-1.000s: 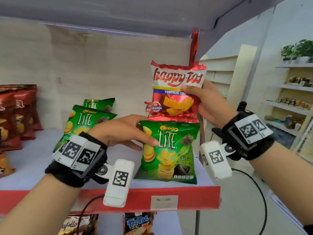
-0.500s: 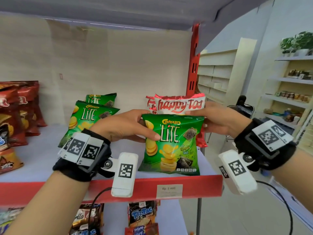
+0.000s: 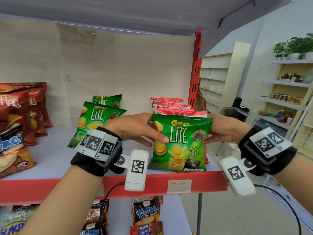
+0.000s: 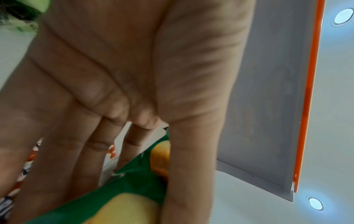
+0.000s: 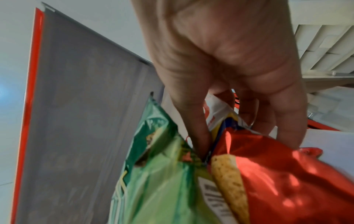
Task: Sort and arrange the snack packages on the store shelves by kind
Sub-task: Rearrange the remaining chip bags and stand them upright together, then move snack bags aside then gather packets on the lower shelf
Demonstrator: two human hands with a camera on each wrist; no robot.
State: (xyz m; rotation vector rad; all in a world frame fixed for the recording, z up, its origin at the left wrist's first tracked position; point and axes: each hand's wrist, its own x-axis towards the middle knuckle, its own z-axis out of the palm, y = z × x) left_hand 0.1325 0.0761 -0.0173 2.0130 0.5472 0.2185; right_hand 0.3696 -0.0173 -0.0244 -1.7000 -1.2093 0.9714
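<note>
A green Chitato Lite bag (image 3: 183, 143) stands upright at the shelf's front right. My left hand (image 3: 152, 133) grips its left edge, thumb on the front and fingers behind, as the left wrist view shows on the green bag (image 4: 134, 181). Just behind it is a red Happy Tos bag (image 3: 194, 113), mostly hidden. My right hand (image 3: 221, 131) grips that red bag (image 5: 287, 181), its thumb wedged between it and the green bag (image 5: 162, 174). More red Happy Tos bags (image 3: 167, 103) stand in a row behind.
Two more green Lite bags (image 3: 100, 117) lean at mid-shelf. Dark red snack bags (image 3: 25, 107) stand at the left. The shelf has a red front edge (image 3: 50, 189) and a red upright post (image 3: 196, 70). Tic Tac bags (image 3: 145, 212) sit on the shelf below.
My right hand has brought the red Happy Tos bag down from above the green bag to behind it on the shelf. My left hand has kept its hold on the green bag.
</note>
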